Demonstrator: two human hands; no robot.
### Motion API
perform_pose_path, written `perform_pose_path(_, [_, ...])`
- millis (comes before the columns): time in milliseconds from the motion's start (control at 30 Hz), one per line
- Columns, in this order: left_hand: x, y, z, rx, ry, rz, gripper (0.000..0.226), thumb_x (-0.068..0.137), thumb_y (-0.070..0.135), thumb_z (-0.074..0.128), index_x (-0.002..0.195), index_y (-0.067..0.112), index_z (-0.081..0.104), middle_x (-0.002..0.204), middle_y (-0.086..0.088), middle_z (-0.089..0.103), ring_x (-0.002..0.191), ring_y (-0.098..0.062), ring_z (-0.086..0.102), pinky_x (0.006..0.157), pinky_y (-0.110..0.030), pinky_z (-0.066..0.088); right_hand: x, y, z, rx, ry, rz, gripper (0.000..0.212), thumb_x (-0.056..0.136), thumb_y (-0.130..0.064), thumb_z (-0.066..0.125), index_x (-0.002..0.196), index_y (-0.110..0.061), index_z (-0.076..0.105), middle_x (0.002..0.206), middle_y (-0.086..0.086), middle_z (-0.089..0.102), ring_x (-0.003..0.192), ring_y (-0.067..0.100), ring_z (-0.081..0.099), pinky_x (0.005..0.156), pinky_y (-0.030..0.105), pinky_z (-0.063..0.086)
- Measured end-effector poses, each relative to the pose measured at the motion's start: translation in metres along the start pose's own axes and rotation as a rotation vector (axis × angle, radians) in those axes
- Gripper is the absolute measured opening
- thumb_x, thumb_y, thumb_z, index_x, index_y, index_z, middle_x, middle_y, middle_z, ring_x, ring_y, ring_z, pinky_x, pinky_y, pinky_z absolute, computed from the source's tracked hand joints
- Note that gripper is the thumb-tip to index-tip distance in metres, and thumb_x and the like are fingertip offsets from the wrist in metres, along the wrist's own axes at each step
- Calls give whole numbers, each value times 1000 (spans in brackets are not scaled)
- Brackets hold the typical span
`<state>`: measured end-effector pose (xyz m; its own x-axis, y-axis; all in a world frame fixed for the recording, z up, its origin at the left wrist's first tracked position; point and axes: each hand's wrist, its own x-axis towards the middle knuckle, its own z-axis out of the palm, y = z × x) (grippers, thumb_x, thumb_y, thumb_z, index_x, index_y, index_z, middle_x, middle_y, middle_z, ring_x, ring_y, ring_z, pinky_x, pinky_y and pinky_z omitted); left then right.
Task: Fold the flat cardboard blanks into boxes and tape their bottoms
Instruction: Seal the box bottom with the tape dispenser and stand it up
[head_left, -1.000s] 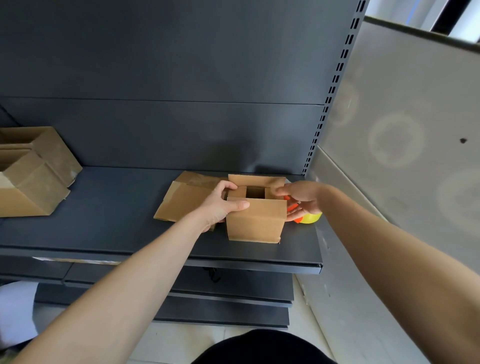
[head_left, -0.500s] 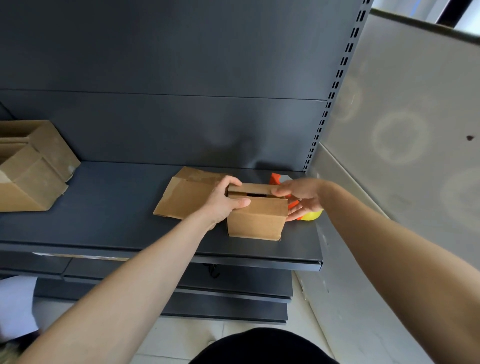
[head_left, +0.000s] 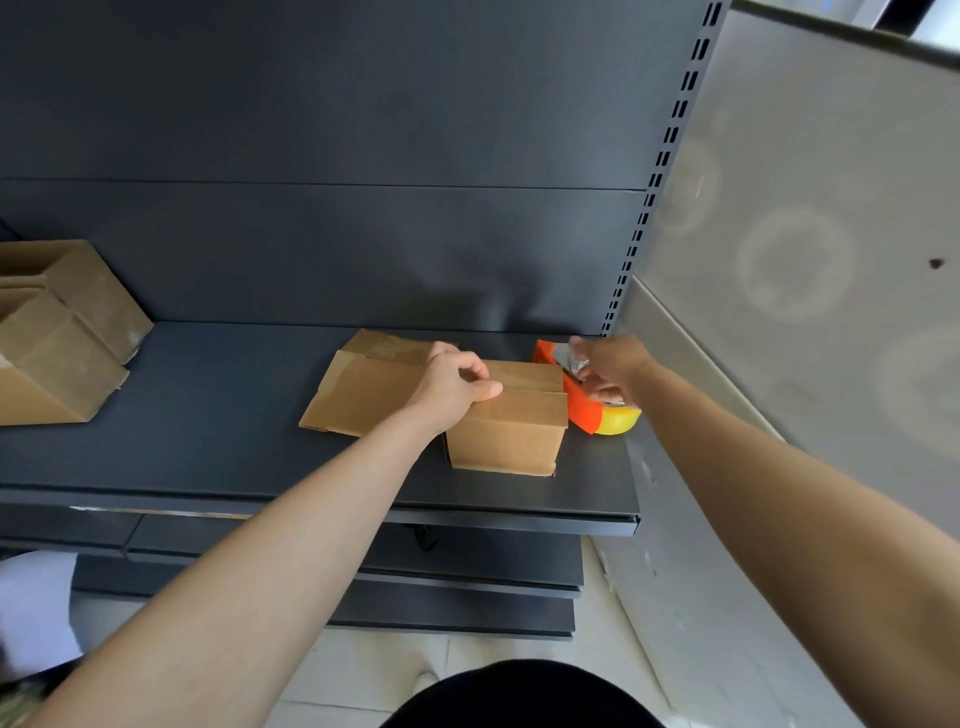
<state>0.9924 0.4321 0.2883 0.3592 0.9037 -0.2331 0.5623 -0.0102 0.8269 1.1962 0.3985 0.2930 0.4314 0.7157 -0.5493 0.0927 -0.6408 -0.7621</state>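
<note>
Dark shelf (head_left: 218, 467): all work sits on it. Far left, two finished boxes (head_left: 67, 338), stacked loosely, well apart from the rest.

Mid-shelf, flat blanks (head_left: 358, 395) lie in a small pile, touching the left side of the box (head_left: 511, 431) in hand. The box stands near the shelf's right end with its upward flaps folded shut, meeting in a seam.

Tape dispenser (head_left: 584, 415), orange, with a yellow roll (head_left: 621, 420), lies just beside the box's right side.

Left hand (head_left: 452, 387): rests on the box top at its left end, fingers bent onto the far flap, thumb laid across the seam, holding both flaps down.
Right hand (head_left: 610, 366): on the dispenser, fingers curled around its upper part; the grip looks taken, though the hand hides the handle.

Key relation: the seam runs left to right, from the left thumb toward the dispenser. It starts just left of the right hand, which is the nearer one. Judgement: the tape would go on along that axis while the left hand pins the flaps.

Versus 1.0 s ago: flaps stood open, showing a square hole, and the right hand was at the box's right flap. At 0.5 s ago they were nearly shut. Now they are shut, and the right hand has left the box for the dispenser.
</note>
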Motion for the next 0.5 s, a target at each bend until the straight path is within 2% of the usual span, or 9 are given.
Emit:
perform_pose_path(33, [0, 0, 0, 7, 1, -4, 13, 84, 20, 71, 84, 9, 63, 125, -1, 39, 108, -13, 39, 93, -26, 27, 7, 4, -5, -137, 112, -71, 25, 94, -29, 57, 84, -6, 60, 77, 15, 59, 71, 29, 57, 64, 26, 47])
perform_pose_path(100, [1, 2, 0, 23, -3, -7, 14, 84, 19, 71, 86, 8, 64, 126, -2, 39, 108, -13, 38, 94, -26, 27, 14, 13, -10, -468, 164, -141, 30, 93, -36, 55, 86, -7, 59, 82, 9, 56, 81, 25, 52, 65, 27, 41])
perform_pose_path(233, [3, 7, -1, 76, -28, -26, 15, 83, 19, 72, 86, 7, 64, 127, -3, 39, 110, -15, 40, 92, -26, 27, 21, 36, -1, -753, 15, -100, 46, 87, -39, 63, 117, -5, 57, 110, 12, 62, 100, 27, 58, 81, 31, 44])
perform_pose_path(300, [5, 11, 0, 121, -34, -54, 14, 83, 18, 72, 85, 8, 62, 129, -3, 39, 113, -18, 41, 90, -26, 27, 26, 45, 4, -787, 28, -77, 51, 83, -40, 66, 122, -8, 54, 107, 7, 60, 106, 26, 57, 90, 30, 43])
perform_pose_path(400, [7, 15, 2, 148, -17, -79, 14, 82, 15, 73, 80, 11, 59, 131, -4, 38, 124, -23, 41, 89, -26, 28, 26, 44, 6, -690, 71, -34, 45, 87, -33, 60, 125, -10, 53, 99, 4, 54, 97, 24, 54, 81, 26, 39])
perform_pose_path(500, [9, 17, 3, 147, 0, -83, 15, 81, 13, 74, 78, 11, 59, 130, -5, 39, 126, -25, 41, 89, -27, 29, 21, 32, -5, -633, 141, -177, 31, 87, -22, 53, 116, -15, 58, 100, 9, 60, 97, 30, 60, 78, 30, 45])
